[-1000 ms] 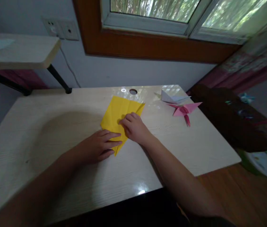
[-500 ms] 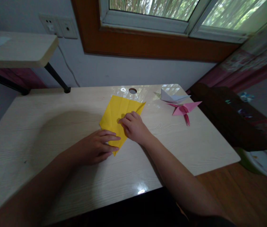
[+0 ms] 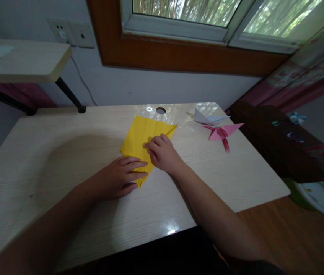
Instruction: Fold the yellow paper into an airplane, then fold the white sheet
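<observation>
While our left hand pins the yellow paper's near corner flat-fingered, our right hand presses a crease, fingers curled; first folds exist, shape unfinished.

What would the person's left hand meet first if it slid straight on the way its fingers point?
Probably the right hand: the left hand lies flat on the yellow paper, its fingers pointing toward it, though the gap is hard to judge.

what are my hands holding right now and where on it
Both press the yellow paper flat on the table: left hand on its near corner, right hand at its middle. Nothing is lifted.
</observation>
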`<action>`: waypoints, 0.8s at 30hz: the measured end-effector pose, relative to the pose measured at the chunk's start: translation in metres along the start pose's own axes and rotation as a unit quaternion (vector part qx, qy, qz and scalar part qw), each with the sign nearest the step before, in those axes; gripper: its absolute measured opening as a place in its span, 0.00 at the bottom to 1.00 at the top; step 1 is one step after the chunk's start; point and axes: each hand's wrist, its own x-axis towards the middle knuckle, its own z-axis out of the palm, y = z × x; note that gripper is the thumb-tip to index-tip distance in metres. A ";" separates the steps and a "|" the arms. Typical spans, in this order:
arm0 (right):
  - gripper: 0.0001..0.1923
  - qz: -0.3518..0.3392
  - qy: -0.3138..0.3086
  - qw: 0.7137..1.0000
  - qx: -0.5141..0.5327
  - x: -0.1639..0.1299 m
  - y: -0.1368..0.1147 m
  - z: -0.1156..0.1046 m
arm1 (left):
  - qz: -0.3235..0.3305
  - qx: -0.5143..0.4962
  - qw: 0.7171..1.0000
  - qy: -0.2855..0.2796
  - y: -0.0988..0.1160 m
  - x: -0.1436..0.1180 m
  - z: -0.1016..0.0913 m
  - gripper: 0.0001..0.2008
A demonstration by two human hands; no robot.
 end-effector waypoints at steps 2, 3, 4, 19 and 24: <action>0.16 0.013 0.014 1.000 0.004 -0.001 0.000 0.000 | 0.001 0.005 1.000 -0.002 -0.001 0.000 0.002 0.25; 0.16 0.024 0.023 0.999 0.005 -0.001 0.000 -0.001 | 0.001 0.006 1.000 -0.002 -0.001 0.000 0.003 0.25; 0.17 0.037 0.034 0.999 0.006 -0.001 0.001 -0.001 | 0.000 0.005 1.000 -0.001 -0.001 0.000 0.003 0.25; 0.04 0.098 0.098 0.990 -0.017 -0.001 0.006 -0.001 | -0.002 0.018 1.000 0.003 -0.002 0.000 0.003 0.23; 0.07 0.031 0.092 0.995 -0.001 -0.001 0.001 -0.006 | -0.025 0.053 0.998 0.021 -0.008 -0.002 0.006 0.21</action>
